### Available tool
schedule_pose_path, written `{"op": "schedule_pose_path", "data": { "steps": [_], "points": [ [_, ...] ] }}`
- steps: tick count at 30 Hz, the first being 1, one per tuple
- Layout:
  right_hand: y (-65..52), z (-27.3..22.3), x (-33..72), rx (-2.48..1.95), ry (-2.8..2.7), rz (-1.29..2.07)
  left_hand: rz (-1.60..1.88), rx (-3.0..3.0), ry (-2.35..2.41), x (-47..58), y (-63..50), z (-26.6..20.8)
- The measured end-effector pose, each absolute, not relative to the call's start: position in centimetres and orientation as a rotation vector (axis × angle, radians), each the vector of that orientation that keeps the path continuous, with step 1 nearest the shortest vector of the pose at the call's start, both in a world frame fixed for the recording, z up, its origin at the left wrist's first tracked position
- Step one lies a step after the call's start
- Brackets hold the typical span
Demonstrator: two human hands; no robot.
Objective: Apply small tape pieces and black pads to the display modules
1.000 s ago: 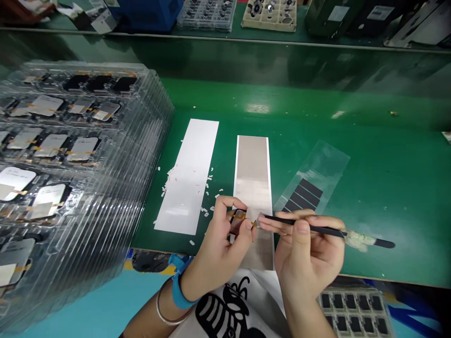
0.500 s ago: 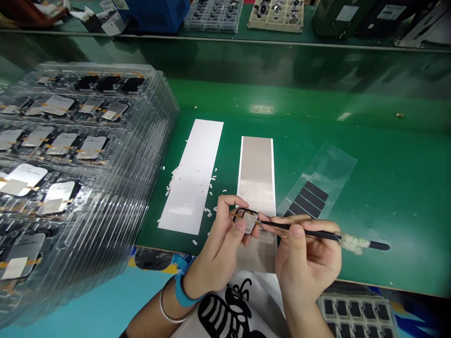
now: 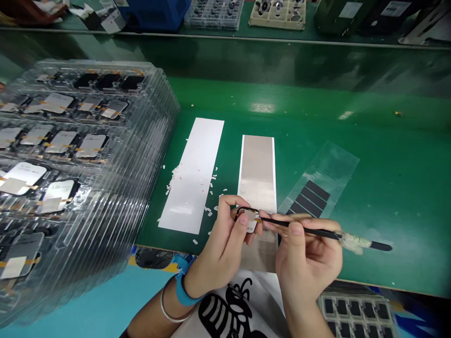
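Between its thumb and fingers my left hand pinches a small watch-sized display module, silver-backed with a dark rim. My right hand grips black tweezers, which have pale material wrapped near their rear end. The tweezer tips touch or nearly touch the module's right edge, by an orange tab; exact contact is too small to tell. Beneath the hands lies a beige adhesive strip sheet with white borders. A clear film bearing black rectangles lies just beyond my right hand.
Stacked clear plastic trays with similar modules rise at the left. A white sheet lies on the green table, small white scraps around it. Parts trays and a blue box stand on the back shelf. Another tray sits lower right.
The module in my left hand is turned slightly, and the tweezer tips sit a little higher along its right edge. Both hands keep their holds.
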State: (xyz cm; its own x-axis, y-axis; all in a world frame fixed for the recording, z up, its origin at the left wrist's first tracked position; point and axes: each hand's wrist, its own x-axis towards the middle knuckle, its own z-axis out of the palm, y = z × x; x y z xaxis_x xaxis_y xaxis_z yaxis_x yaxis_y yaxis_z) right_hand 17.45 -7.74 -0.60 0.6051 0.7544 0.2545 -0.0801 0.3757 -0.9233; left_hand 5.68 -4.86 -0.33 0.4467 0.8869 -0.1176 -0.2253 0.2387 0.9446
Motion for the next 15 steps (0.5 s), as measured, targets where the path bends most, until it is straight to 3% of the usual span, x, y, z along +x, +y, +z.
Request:
{"op": "schedule_pose_path", "data": {
  "steps": [11, 15],
  "points": [
    [-7.8, -0.4, 17.3, -1.056, -0.73, 0.6, 0.951, 1.152, 0.83, 6.0, -4.6, -0.7],
    [-7.5, 0.8, 20.3, -1.129, -0.663, 0.342, 0.886, 1.171, 0.901, 6.0, -4.7, -0.3]
  ]
}}
